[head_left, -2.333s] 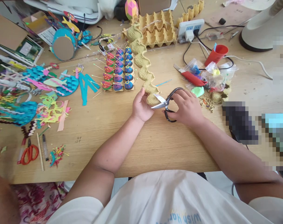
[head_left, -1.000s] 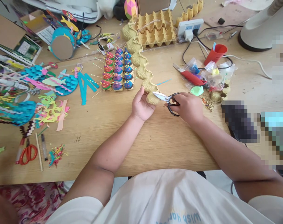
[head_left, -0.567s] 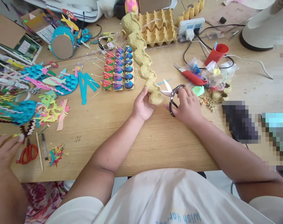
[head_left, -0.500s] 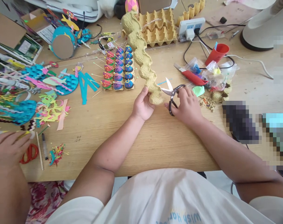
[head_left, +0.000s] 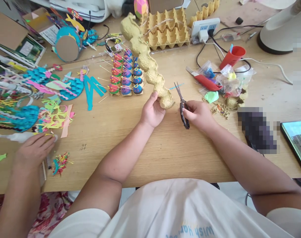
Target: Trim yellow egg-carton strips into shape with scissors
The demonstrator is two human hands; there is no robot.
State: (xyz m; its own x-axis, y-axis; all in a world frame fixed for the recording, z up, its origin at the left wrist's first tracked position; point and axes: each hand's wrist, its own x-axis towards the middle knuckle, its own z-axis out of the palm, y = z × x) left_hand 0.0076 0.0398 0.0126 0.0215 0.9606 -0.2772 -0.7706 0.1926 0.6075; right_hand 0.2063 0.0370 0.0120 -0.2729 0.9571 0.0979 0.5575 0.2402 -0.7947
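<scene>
Left hand (head_left: 152, 112), in the head view, is clamped on the near end of a pulp egg-carton strip (head_left: 146, 61), which is held slantwise above the wooden table (head_left: 152, 155) with its far end angled away. Black-handled scissors (head_left: 183, 100) are gripped by the right hand (head_left: 201, 114), just to the right of the strip's near end; their blades are pointed away, only slightly parted, and are not touched to the strip. Painted egg-carton cups (head_left: 127, 72) are lined up to the left of the strip, and yellow egg trays (head_left: 166, 33) are set near its far end. Well to the strip's left, a white squeeze bottle (head_left: 18, 136) is partly covered by a co-worker's hand (head_left: 35, 148).
</scene>
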